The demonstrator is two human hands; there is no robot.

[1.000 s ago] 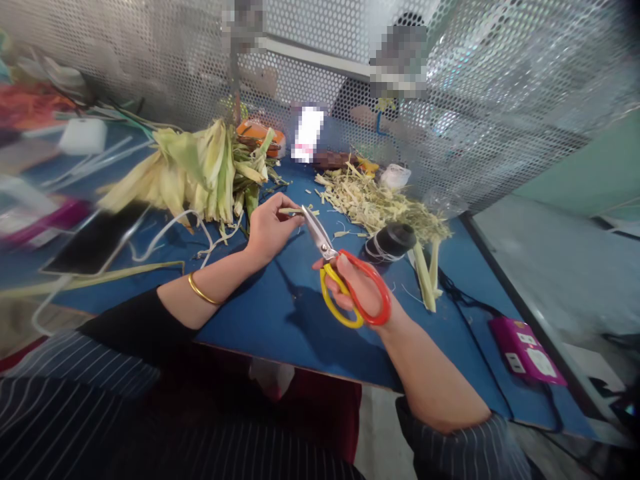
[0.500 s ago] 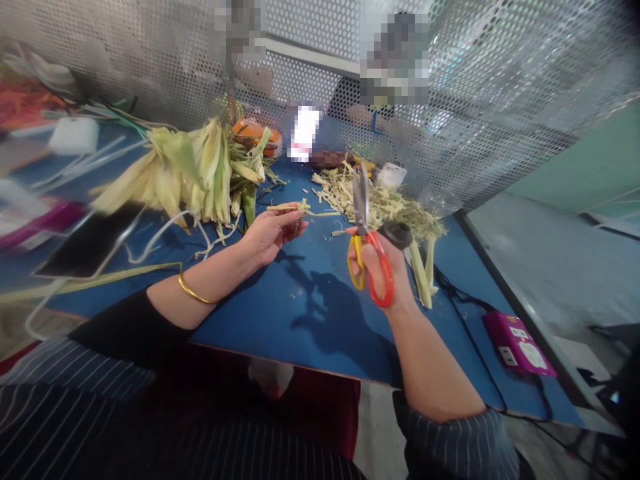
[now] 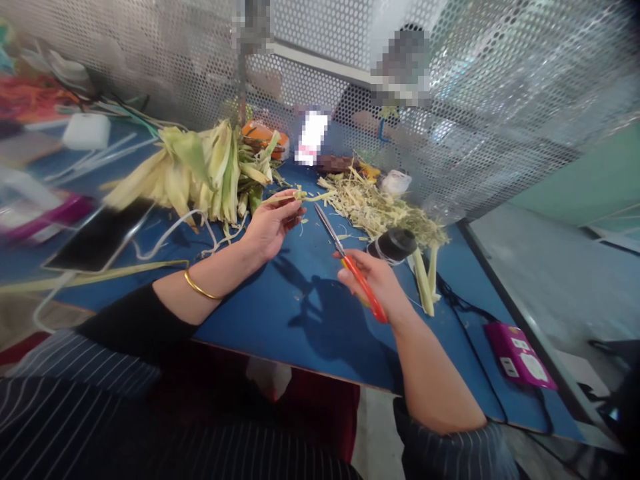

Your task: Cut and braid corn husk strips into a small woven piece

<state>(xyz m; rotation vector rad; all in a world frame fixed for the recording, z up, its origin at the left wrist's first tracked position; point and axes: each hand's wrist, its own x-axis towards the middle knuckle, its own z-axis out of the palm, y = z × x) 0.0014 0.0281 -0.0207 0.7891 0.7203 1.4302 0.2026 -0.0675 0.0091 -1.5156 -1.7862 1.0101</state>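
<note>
Between the fingertips of my left hand (image 3: 274, 225) is a small knotted piece of corn husk (image 3: 300, 195), its pale strip ends sticking out to both sides. My right hand (image 3: 374, 275) is closed around a pair of scissors (image 3: 361, 280) with red and yellow handles. The blades look nearly closed and point up and left, their tips a little below the husk piece and apart from it. Behind my right hand a black spool of thread (image 3: 393, 245) lies on its side. A heap of cut husk scraps (image 3: 373, 203) spreads past the scissors.
Left of my hand lies a bundle of corn husks (image 3: 200, 173), near a dark phone (image 3: 100, 237) and white cable (image 3: 165, 240). A purple power strip (image 3: 520, 355) sits at the right edge of the blue table (image 3: 260, 313). A perforated metal screen (image 3: 320, 73) stands behind.
The scissors have swung down and left from upright, so their blades point toward the husk piece. My left hand stays almost in place, and the view has shifted slightly.
</note>
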